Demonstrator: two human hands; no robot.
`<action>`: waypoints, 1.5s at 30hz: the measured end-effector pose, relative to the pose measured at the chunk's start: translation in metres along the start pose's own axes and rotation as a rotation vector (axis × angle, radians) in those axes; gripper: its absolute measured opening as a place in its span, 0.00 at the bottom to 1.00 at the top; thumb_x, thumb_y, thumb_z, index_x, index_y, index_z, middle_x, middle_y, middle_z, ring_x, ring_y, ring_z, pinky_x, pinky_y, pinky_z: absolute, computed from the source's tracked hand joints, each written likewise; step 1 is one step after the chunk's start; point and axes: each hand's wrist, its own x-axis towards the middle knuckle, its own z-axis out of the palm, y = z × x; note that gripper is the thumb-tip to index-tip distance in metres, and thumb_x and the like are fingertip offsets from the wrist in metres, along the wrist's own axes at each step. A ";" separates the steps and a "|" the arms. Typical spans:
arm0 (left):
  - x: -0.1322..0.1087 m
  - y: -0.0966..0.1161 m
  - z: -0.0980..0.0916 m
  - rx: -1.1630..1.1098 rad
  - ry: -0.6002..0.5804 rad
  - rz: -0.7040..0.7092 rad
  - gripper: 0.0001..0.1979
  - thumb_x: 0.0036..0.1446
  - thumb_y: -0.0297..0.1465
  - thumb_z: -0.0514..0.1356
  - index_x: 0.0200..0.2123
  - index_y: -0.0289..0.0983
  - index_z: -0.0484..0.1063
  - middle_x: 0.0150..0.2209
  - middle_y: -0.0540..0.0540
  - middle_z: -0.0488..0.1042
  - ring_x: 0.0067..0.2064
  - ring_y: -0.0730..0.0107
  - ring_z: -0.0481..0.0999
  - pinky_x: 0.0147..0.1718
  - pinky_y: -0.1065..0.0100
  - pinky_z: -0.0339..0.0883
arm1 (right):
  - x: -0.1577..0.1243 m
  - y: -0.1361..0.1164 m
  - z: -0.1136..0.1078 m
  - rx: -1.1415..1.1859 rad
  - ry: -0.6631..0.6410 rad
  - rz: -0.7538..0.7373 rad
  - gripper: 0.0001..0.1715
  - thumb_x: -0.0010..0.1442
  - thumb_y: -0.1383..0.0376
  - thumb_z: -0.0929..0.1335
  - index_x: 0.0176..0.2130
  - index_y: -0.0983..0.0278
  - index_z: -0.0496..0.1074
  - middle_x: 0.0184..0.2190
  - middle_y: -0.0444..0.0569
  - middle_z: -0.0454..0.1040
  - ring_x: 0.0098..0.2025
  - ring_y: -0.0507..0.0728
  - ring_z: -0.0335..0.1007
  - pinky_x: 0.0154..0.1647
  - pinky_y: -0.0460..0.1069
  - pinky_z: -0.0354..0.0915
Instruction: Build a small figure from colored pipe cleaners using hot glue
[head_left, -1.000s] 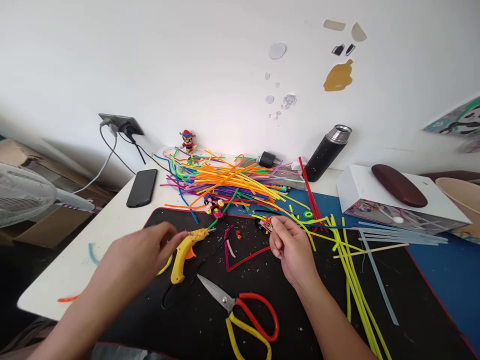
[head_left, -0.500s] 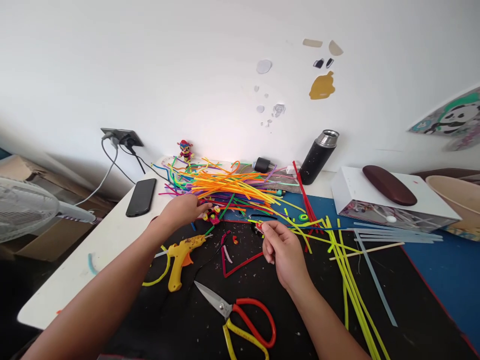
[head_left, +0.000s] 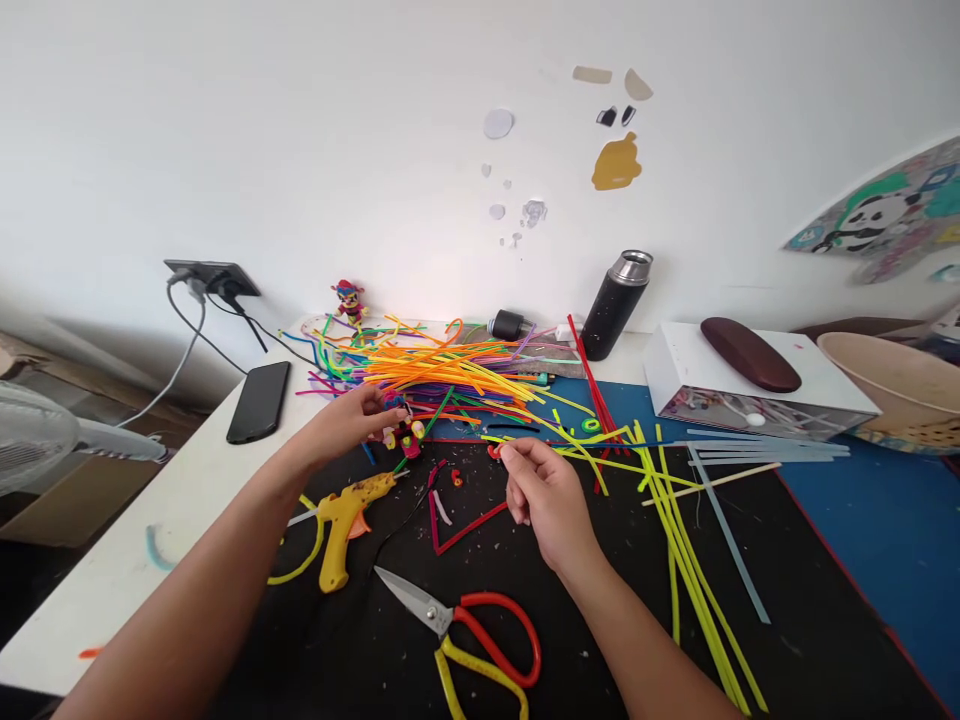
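Note:
My left hand (head_left: 349, 420) is closed at the fingertips on a small colourful figure (head_left: 407, 437) with a pink body, in front of the pile of pipe cleaners (head_left: 450, 370). In my right hand (head_left: 544, 495), thumb and forefinger pinch a small red piece (head_left: 494, 452). Below the left hand lies a yellow glue gun (head_left: 341, 525). Scissors (head_left: 442, 620) with one red and one yellow handle rest nearer me on the black mat (head_left: 600, 620). Between the hands are a bent red pipe cleaner (head_left: 472, 528) and a tiny red-orange piece (head_left: 457, 478).
A phone (head_left: 259, 402) lies at the left. Another small figure (head_left: 349, 301) stands by the wall. A black bottle (head_left: 616, 305) is behind the pile, and a white box (head_left: 757, 385) bears a dark red case (head_left: 750, 354). Yellow-green pipe cleaners (head_left: 694, 570) lie at the right.
The small figure by my left hand is now lifted and more upright in its fingers. My right hand still holds the red piece. The whole view has shifted slightly.

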 end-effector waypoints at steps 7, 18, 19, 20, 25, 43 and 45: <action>-0.020 0.016 -0.002 -0.347 0.080 0.101 0.30 0.50 0.52 0.73 0.43 0.38 0.69 0.35 0.48 0.78 0.36 0.64 0.77 0.35 0.66 0.69 | 0.000 -0.004 0.000 0.002 -0.002 -0.035 0.24 0.60 0.45 0.75 0.35 0.63 0.75 0.14 0.35 0.62 0.14 0.47 0.57 0.16 0.44 0.52; -0.039 0.055 0.063 -0.631 -0.175 0.228 0.21 0.58 0.44 0.72 0.45 0.39 0.70 0.38 0.47 0.79 0.37 0.66 0.78 0.38 0.67 0.71 | 0.007 -0.012 -0.012 0.026 0.124 -0.197 0.21 0.62 0.47 0.75 0.36 0.62 0.75 0.16 0.35 0.62 0.15 0.48 0.58 0.17 0.45 0.56; -0.040 0.056 0.068 -0.626 -0.176 0.228 0.21 0.58 0.44 0.72 0.45 0.39 0.70 0.37 0.47 0.79 0.37 0.66 0.78 0.37 0.68 0.71 | 0.007 -0.013 -0.013 0.020 0.133 -0.209 0.21 0.62 0.47 0.75 0.36 0.62 0.75 0.16 0.35 0.62 0.15 0.48 0.58 0.17 0.45 0.56; -0.040 0.055 0.072 -0.625 -0.168 0.225 0.22 0.58 0.44 0.72 0.45 0.39 0.69 0.37 0.48 0.79 0.36 0.66 0.78 0.36 0.68 0.71 | 0.007 -0.014 -0.013 0.010 0.140 -0.217 0.21 0.62 0.47 0.75 0.36 0.62 0.75 0.16 0.35 0.63 0.14 0.48 0.58 0.17 0.45 0.56; -0.041 0.049 0.079 -0.660 -0.181 0.208 0.21 0.58 0.43 0.72 0.46 0.39 0.70 0.39 0.46 0.81 0.39 0.65 0.79 0.38 0.68 0.72 | 0.006 -0.013 -0.013 -0.046 0.134 -0.222 0.20 0.64 0.48 0.74 0.36 0.62 0.75 0.18 0.36 0.65 0.15 0.48 0.58 0.18 0.45 0.55; -0.053 0.058 0.086 -0.572 -0.212 0.151 0.22 0.57 0.45 0.73 0.45 0.39 0.71 0.37 0.47 0.81 0.37 0.64 0.80 0.38 0.66 0.74 | -0.001 -0.012 -0.008 -0.231 0.142 -0.255 0.18 0.67 0.49 0.71 0.36 0.60 0.76 0.19 0.38 0.64 0.20 0.50 0.58 0.22 0.46 0.55; -0.054 0.058 0.087 -0.580 -0.221 0.145 0.22 0.57 0.44 0.73 0.45 0.39 0.71 0.36 0.47 0.81 0.36 0.66 0.79 0.37 0.67 0.74 | -0.001 -0.012 -0.008 -0.245 0.138 -0.263 0.17 0.67 0.51 0.71 0.36 0.60 0.76 0.19 0.38 0.64 0.20 0.50 0.58 0.23 0.47 0.55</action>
